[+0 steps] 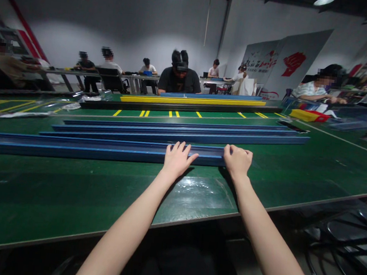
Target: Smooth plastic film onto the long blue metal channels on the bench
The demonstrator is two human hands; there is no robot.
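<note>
A long blue channel strip [103, 149] lies across the green table, nearest to me, running off the left edge of the view. My left hand [177, 158] rests on it near its right part, fingers spread over the channel. At the strip's right end, my right hand [238, 161] has its fingers curled round the end. Just behind lie several more blue strips [177, 132], side by side and slightly staggered.
Farther back on the green table [285, 165] lie a black strip [186, 108], a yellow strip [194, 101] and another blue one. Clear plastic film [197, 191] covers the near edge. A red and yellow tray [308, 115] sits at the back right. People sit beyond.
</note>
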